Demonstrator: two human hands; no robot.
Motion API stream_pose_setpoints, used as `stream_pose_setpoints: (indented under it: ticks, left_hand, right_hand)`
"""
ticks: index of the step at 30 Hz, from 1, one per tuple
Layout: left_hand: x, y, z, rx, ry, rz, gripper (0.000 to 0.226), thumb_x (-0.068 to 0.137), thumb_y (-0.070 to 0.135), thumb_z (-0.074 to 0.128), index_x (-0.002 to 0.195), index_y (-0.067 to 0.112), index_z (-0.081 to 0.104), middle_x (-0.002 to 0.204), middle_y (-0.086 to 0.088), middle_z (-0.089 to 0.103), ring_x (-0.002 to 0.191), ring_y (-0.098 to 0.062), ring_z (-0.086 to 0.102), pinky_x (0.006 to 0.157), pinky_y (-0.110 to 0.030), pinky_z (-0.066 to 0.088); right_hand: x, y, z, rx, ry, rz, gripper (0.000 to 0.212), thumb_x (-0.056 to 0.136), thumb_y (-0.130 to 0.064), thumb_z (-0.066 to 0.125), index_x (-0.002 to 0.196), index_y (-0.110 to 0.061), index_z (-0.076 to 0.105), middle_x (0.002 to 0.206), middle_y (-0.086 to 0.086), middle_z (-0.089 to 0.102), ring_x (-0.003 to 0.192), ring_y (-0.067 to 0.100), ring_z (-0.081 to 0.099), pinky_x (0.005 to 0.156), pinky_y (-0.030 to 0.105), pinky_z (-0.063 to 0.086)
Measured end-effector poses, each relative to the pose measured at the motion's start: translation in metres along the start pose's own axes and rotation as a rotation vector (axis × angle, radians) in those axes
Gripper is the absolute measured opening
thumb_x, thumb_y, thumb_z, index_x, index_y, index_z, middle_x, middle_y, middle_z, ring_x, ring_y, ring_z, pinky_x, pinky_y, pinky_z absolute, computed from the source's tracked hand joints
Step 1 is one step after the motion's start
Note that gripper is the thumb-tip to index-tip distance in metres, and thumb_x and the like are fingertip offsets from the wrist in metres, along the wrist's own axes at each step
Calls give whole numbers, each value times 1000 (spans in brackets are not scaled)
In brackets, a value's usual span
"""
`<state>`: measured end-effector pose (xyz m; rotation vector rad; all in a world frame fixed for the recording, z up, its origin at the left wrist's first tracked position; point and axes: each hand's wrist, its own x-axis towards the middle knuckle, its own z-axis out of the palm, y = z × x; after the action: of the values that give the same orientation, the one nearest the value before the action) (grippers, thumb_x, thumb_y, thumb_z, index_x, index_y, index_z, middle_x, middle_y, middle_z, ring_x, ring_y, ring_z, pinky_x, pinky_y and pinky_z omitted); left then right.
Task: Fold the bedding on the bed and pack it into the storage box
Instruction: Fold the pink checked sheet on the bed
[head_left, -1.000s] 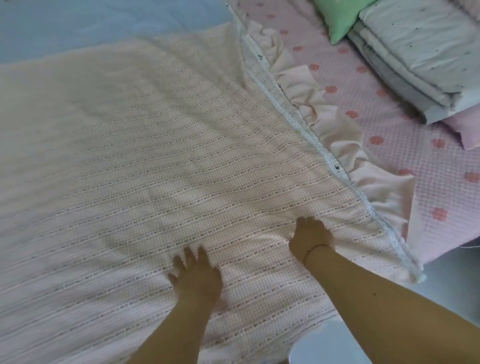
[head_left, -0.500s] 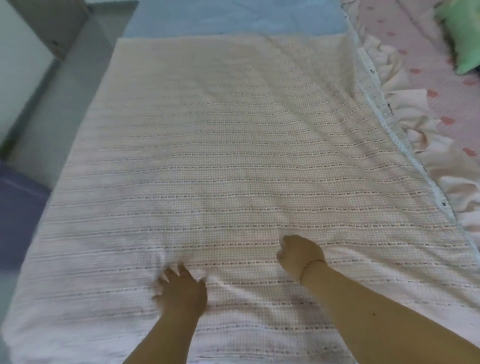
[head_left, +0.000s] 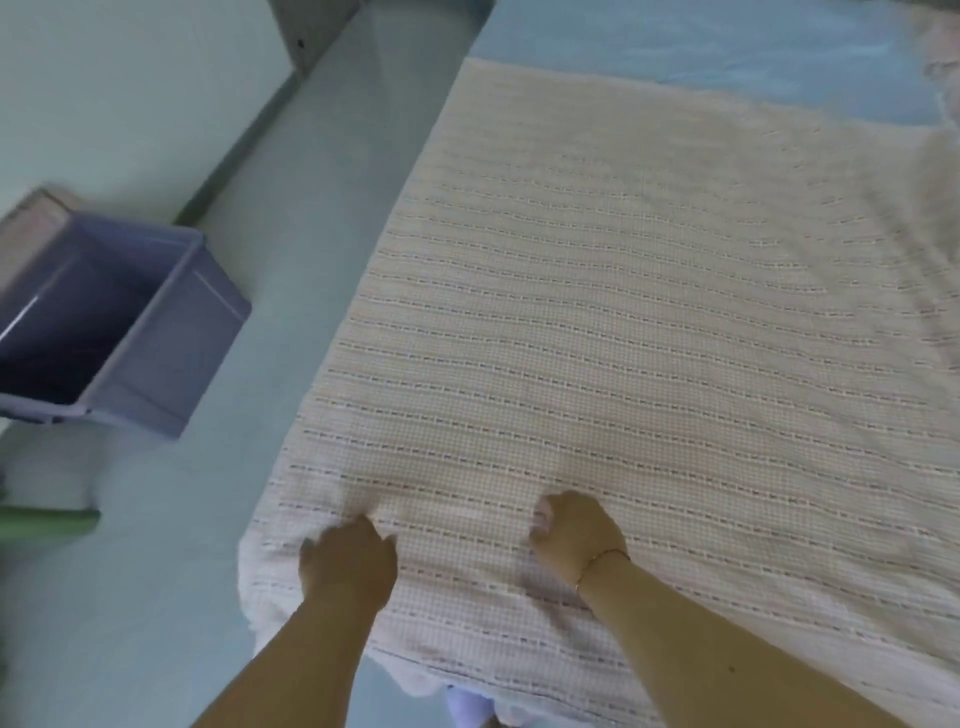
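Note:
A cream blanket with thin dashed stripes lies spread flat over the bed. My left hand sits near the blanket's near-left corner with its fingers bent down into the fabric, and small creases bunch at the fingertips. My right hand rests on the blanket a short way to the right, curled into a fist with the thumb showing; I see no fabric held in it. The purple storage box stands open on the floor to the left of the bed.
A light blue sheet covers the bed beyond the blanket's far edge. Pale floor runs between the bed and the box. A green object lies at the left edge, near the box.
The view has swung left, bringing the floor and purple box into sight. Both hands have slid left along the blanket's near part. My left hand's fingers, spread before, are now bent into the fabric.

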<state>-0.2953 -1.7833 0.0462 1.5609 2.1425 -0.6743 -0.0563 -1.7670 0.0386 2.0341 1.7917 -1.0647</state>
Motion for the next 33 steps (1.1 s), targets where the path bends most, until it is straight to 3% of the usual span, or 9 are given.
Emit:
stream_pose_setpoints:
  ticks: [2,6,8,10,14,20,23,26,33]
  left_hand:
    - [11,-20,-8,-19,-15,-6,66,98,53,24,153,16,18,157,-9,27,143,-26,27,117,-43,20]
    - [23,-60,2,-159,-110,-89,77,96,56,32,154,16,0,162,-9,1,148,-28,10,118,-47,17]
    - [25,-78,9,-227,-101,-113,80,95,56,36,154,15,2,162,-9,9,146,-28,20,115,-46,24]
    - [27,-90,12,-312,-88,-118,81,94,55,40,153,12,5,159,-8,18,141,-27,31,111,-44,31]
    - [35,-103,10,-466,-40,-153,64,95,44,48,145,10,27,142,-10,41,127,-27,47,103,-40,42]
    - [48,-121,3,-599,11,-198,25,98,27,45,109,9,59,119,-14,64,112,-33,58,91,-35,44]
    - [54,-149,0,-702,94,-328,23,98,24,46,95,7,61,101,-17,67,97,-35,60,76,-32,42]
    - [61,-156,7,-722,7,-288,23,98,25,48,100,6,61,105,-16,66,97,-33,59,75,-30,39]
    - [65,-151,13,-1242,-270,-139,22,82,19,77,101,13,66,83,2,70,84,-22,64,75,-28,48]
  right_hand:
    - [3,-32,6,-31,-45,-12,54,90,-40,47,139,-18,41,145,8,38,132,25,38,106,35,39]
    - [15,-79,14,-10,-66,-84,25,90,-31,44,103,-15,58,110,6,55,114,25,51,92,31,44]
    - [18,-96,16,-9,-63,-135,51,90,-34,49,138,-19,42,142,3,39,135,25,34,107,32,36]
    - [23,-109,17,-49,-116,-187,61,89,-36,51,146,-25,33,147,1,33,136,21,34,110,30,34]
    - [34,-134,17,33,-30,-246,43,87,-31,52,130,-23,53,129,-1,51,122,17,49,102,27,41]
    - [47,-151,14,41,6,-238,26,86,-25,55,110,-18,63,117,1,54,110,18,54,91,24,44]
    - [55,-156,10,4,33,-261,13,88,-25,49,92,-20,59,104,1,55,99,18,54,81,24,44]
    - [61,-161,13,-30,51,-275,15,88,-25,49,94,-17,60,103,-1,55,99,16,54,82,25,46]
    - [60,-183,31,5,56,-209,18,86,-21,52,100,-17,63,103,-2,60,100,15,55,82,22,44]
